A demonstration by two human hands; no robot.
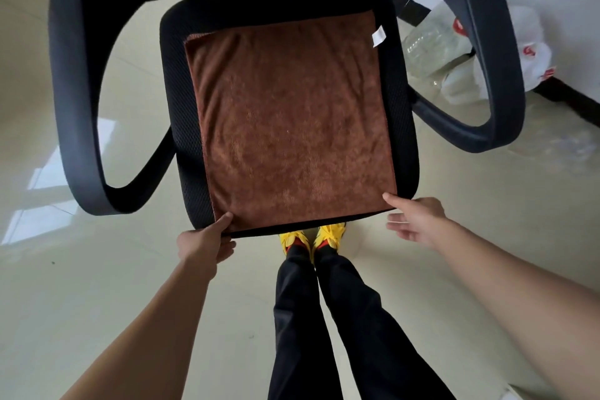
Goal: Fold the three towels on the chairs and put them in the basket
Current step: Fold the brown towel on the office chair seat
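left hand (207,243): on my feed it sits just left of centre in the lower half of the frame, with the bare forearm running up from the bottom left corner. The thumb lies on top of the towel's near-left corner and the fingers curl under the front edge of the seat, so I'd call it grasping that corner.

right hand (418,221): the forearm comes in from the lower right edge and the hand is just right of the towel's near-right corner. The index fingertip touches that corner. The other fingers are loosely spread and hold nothing, so this one is released.

towel (292,120): brown and plush, spread flat on the chair seat (175,107) in the middle of the frame. It covers most of the seat, with black mesh showing all round it. There are soft creases near the upper left and a lighter orange-brown edge peeking out at the top left corner.

tag (378,36): a small white label sticking out at the towel's upper right corner.

armrests (74,91): dark loops curving down either side of the seat.

shoes (328,235): yellow, poking out just below the seat's front edge, with black trousers above them.

plastic bags (532,52): white and clear, on the floor at the upper right.
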